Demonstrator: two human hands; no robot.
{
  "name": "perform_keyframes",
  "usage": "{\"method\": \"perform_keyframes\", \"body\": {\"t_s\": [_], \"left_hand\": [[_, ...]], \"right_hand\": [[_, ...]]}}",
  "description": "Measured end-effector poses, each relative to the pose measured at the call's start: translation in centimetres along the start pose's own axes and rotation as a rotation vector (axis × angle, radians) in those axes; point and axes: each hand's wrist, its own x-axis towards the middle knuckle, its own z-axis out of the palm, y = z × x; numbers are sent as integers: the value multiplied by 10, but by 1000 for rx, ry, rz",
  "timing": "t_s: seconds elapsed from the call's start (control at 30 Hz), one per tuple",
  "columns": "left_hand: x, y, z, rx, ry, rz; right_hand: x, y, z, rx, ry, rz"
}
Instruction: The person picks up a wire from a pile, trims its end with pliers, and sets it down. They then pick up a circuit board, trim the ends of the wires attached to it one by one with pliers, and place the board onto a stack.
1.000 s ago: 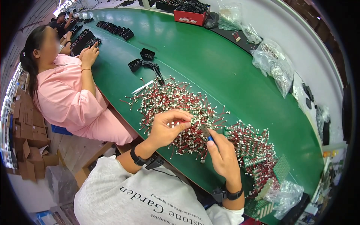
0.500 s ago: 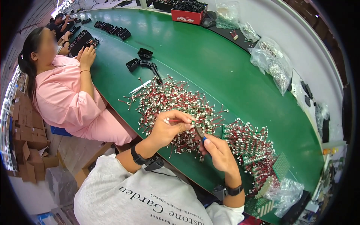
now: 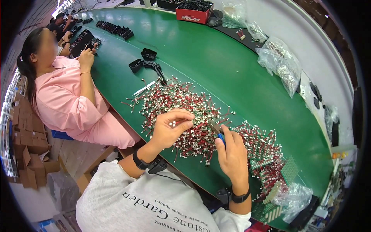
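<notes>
Left hand (image 3: 163, 134) and right hand (image 3: 232, 156) hover apart over a green table (image 3: 220, 58), the left closed around a white connector (image 3: 173, 123) above a heap of red-wired pieces (image 3: 179, 94), the right around a blue-handled tool (image 3: 221, 138); the connector seems light, hard-shelled, best pinched by its sides.

Red-wired white connectors (image 3: 178, 101) lie heaped on the smooth green table (image 3: 208, 54). Flat green boards (image 3: 290, 171) lie to their right.

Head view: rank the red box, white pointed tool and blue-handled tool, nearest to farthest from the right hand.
1. Blue-handled tool: in the right hand.
2. White pointed tool: left, beside the pile.
3. Red box: at the table's far edge.
</notes>
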Motion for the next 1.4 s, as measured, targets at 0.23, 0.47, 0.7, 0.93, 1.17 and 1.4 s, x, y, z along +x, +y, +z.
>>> {"method": "perform_keyframes", "body": {"t_s": [0.23,0.47,0.7,0.93,1.17,1.4], "left_hand": [[1,-3,5,-120,-76,60],[2,0,16,-182,-66,-40],[4,-1,17,-185,-48,-72],[1,0,14,-161,-115,28],[1,-1,16,-184,-103,107],[1,-4,13,-192,-132,149]], "right_hand": [[-1,0,1,-39,-11,-26],[-1,-3,1,12,-9,-22],[1,-4,-5,74,53,-42],[2,-10,-13,285,-115,-5],[0,-6,-12,330,-142,-11],[2,-3,-10,434,-195,-5]]}}
